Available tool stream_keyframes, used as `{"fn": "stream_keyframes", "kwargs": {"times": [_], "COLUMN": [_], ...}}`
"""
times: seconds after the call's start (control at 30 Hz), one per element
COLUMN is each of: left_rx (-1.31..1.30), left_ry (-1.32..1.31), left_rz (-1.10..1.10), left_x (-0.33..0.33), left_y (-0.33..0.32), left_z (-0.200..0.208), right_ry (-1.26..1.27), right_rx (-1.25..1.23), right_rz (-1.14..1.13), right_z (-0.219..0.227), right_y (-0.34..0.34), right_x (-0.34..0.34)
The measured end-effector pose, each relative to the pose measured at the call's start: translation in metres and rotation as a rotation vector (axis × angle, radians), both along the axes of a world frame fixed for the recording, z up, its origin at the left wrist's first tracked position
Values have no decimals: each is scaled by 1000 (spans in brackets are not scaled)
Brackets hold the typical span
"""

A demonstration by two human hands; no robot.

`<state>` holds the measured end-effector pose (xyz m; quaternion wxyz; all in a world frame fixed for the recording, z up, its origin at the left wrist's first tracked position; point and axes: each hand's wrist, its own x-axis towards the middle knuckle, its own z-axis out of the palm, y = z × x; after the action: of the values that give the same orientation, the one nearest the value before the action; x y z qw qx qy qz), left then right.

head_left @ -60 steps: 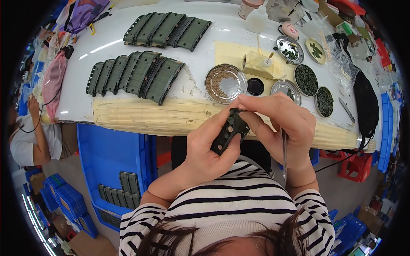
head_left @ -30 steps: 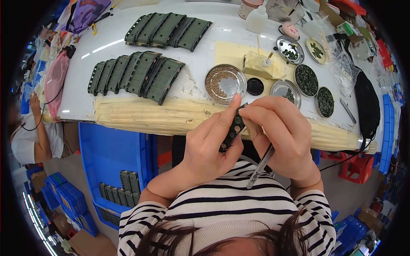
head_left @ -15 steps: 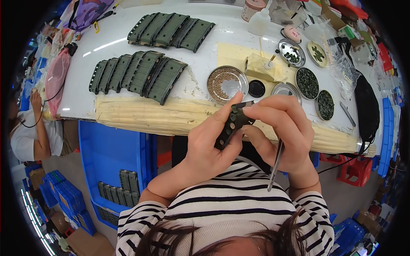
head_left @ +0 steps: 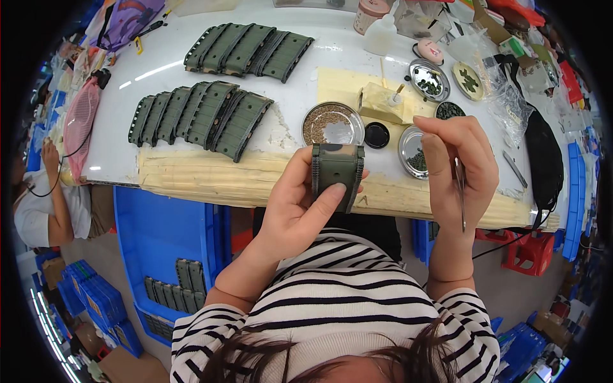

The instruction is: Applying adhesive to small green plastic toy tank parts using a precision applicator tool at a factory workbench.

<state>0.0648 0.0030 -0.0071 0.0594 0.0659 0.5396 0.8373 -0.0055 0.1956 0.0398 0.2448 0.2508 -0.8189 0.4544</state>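
Note:
My left hand [head_left: 295,214] holds a dark green curved panel piece [head_left: 337,167] upright over the bench's near edge. Thumb on its smooth face, fingers behind; the sides are ribbed and the top is mottled brown. Tweezers [head_left: 461,195] are tucked in my right hand [head_left: 469,150], pointing down along the palm. Its thumb and forefinger are raised, close together; whether a tiny part sits between them I cannot make out. Close by the right hand, a metal dish [head_left: 402,152] of small dark green bits is partly covered. Left of it are a round black lid [head_left: 377,135] and a dish of brown grains [head_left: 317,125].
Two rows of similar green panels [head_left: 249,52] lie at the back left. A taped block [head_left: 380,104] with thin sticks stands mid-bench. More dishes [head_left: 429,80], a white squeeze bottle [head_left: 382,33] and spare tweezers [head_left: 514,168] are around. A blue crate [head_left: 159,242] sits lower left.
The panel has been turned so its smooth face shows, and my left hand moved slightly left. My right hand has come away from it, to the right, over the dishes, tweezers still in the palm.

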Motion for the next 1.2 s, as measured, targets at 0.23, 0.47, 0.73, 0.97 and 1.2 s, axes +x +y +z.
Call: {"fn": "stream_keyframes", "kwargs": {"times": [0.23, 0.47, 0.73, 0.97, 1.2], "left_rx": [364, 643, 733, 834, 826], "left_ry": [-244, -356, -292, -351, -357], "left_rz": [-42, -96, -167, -257, -288], "left_x": [-7, -19, -26, -26, -27], "left_y": [1, 11, 13, 18, 17], "left_z": [-4, -9, -14, -10, -13], "right_ry": [-54, -117, 0, -305, -452], "right_rx": [159, 226, 81, -427, -641], "right_rz": [-129, -62, -92, 206, 360], "right_z": [-9, -20, -14, 2, -12], "right_y": [15, 1, 1, -19, -25], "right_x": [-43, -57, -48, -4, -6]}}
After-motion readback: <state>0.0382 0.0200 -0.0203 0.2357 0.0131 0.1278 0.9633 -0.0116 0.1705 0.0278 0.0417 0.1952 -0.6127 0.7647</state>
